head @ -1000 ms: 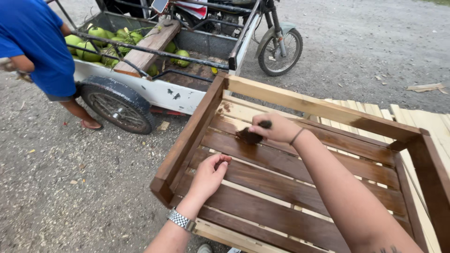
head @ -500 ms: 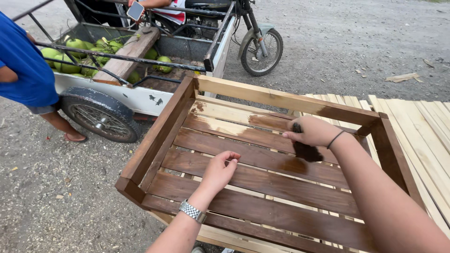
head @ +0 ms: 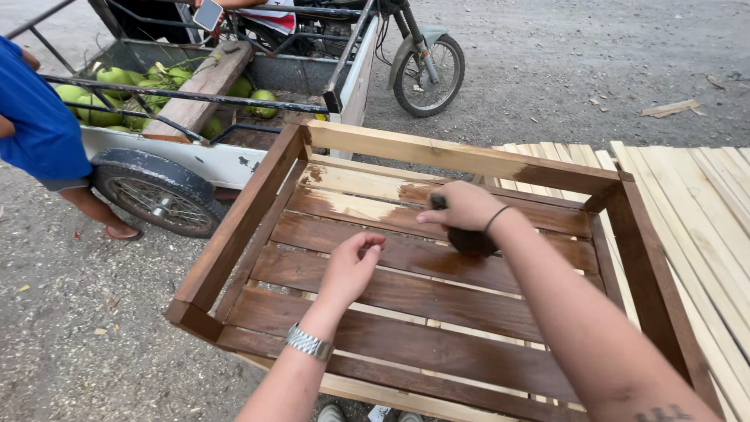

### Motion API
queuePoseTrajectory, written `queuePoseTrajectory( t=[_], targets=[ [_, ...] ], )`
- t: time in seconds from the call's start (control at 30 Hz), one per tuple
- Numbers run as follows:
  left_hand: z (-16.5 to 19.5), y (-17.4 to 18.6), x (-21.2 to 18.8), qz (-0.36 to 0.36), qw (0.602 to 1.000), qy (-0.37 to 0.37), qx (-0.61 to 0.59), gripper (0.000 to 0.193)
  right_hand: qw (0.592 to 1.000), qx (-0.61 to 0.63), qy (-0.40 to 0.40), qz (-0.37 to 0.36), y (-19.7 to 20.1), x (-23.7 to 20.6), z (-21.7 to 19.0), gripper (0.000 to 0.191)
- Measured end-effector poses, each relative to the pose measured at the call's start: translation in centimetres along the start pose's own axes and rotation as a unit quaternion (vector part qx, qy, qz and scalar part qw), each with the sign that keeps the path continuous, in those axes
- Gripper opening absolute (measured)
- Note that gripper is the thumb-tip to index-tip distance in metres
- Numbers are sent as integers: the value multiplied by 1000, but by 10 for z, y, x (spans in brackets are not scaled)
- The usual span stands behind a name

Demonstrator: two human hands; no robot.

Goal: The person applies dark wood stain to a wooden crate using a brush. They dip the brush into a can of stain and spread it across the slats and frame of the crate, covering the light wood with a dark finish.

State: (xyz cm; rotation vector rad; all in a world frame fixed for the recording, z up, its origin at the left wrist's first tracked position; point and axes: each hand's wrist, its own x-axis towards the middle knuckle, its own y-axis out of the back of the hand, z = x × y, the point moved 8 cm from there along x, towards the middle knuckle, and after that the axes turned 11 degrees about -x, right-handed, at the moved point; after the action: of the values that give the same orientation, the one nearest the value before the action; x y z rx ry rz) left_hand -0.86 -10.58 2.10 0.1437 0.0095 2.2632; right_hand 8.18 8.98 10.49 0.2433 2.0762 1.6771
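A slatted wooden crate [head: 234, 234] lies in front of me, most slats stained dark brown, the far slats partly bare pale wood. My right hand [head: 462, 208] is shut on a dark brush or stain pad [head: 471, 241], pressing it on a slat near the crate's middle. My left hand [head: 349, 264] rests fingertips-down on a stained slat to the left, fingers loosely curled, holding nothing. A metal watch sits on that wrist.
A motorcycle sidecar cart [head: 195, 160] with green coconuts [head: 109, 78] and a plank stands at the back left. A person in a blue shirt [head: 35, 129] stands at the left edge. Unstained pale slats [head: 703, 203] lie on the right. Gravel ground surrounds everything.
My right hand has swept the brush from the far slats toward the crate's middle, and more wood is stained. My left hand stays on the slats. The view has shifted.
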Motion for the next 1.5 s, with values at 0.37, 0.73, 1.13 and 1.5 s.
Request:
queuePoseTrajectory(
  t=[0.37,0.73,1.13,1.5],
  targets=[
    [-32,55,-30,68,995,75,-16,27,976,46,48,208,-33,67,-43,46],
    [-34,8,1,-10,998,33,-47,27,972,114,-7,207,-4,6,46,37],
    [-32,14,-6,-11,999,45,-10,26,930,133,71,336,-25,36,-6,33],
    [-31,13,-12,-28,998,48,22,25,767,531,180,312,-20,28,50,42]
  ],
)
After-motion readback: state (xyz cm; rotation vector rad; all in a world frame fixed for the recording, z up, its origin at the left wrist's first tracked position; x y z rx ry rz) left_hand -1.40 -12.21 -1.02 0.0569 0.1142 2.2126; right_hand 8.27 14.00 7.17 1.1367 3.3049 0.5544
